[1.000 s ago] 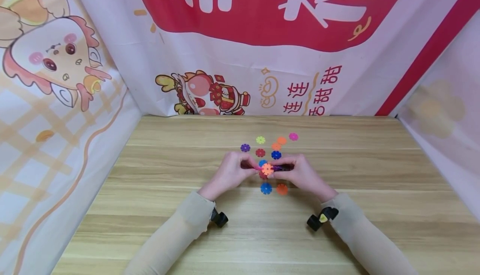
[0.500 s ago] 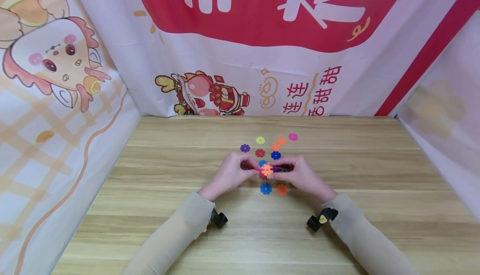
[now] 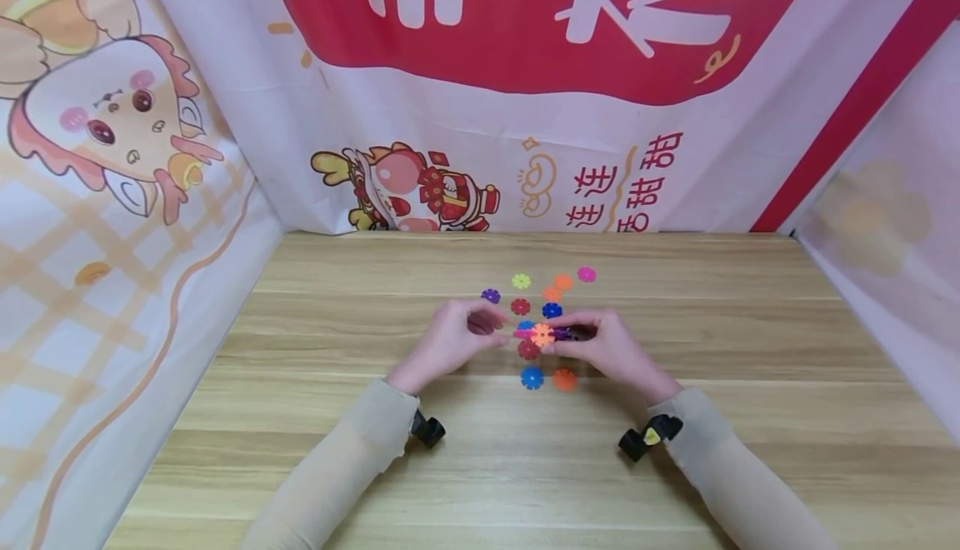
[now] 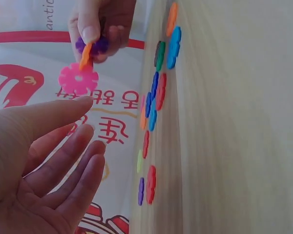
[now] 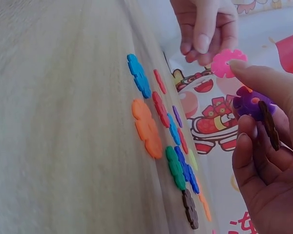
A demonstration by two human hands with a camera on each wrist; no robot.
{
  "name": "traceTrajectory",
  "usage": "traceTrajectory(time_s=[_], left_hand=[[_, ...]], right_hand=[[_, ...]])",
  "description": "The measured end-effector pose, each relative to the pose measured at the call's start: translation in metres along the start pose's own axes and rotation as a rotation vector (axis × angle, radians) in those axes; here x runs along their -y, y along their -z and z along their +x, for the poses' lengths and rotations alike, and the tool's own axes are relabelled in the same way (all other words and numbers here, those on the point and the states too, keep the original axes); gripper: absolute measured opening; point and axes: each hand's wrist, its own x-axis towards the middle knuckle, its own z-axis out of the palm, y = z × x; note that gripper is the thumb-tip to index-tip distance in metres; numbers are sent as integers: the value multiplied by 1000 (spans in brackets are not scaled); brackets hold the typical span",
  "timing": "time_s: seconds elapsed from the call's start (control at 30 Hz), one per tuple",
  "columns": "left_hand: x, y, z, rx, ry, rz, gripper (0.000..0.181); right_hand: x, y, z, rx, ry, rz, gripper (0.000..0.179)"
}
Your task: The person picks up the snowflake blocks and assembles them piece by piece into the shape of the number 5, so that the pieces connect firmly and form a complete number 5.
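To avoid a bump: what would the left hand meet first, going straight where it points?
Probably the pink flower piece, on the cluster the right hand holds; depth from the left hand is unclear.

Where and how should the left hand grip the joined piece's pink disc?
The pink disc looks best pinched at its free rim, across the flat faces, from the person's left: it is thin and juts leftward from the joined piece, which the right hand holds.

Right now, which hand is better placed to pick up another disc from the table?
Left, most likely: the left hand holds nothing and is nearer the purple disc on the table, while the right hand grips the joined discs.
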Motion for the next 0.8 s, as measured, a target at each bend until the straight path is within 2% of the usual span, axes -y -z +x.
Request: traceTrajectory(time_s=[0.47, 0.8], left_hand=[[22, 8, 11, -58, 140, 143, 36], [31, 10, 16, -49, 243, 199, 38]], right_hand=[[0, 5, -2, -9, -9, -8, 34], [0, 5, -3, -7, -8, -8, 34]])
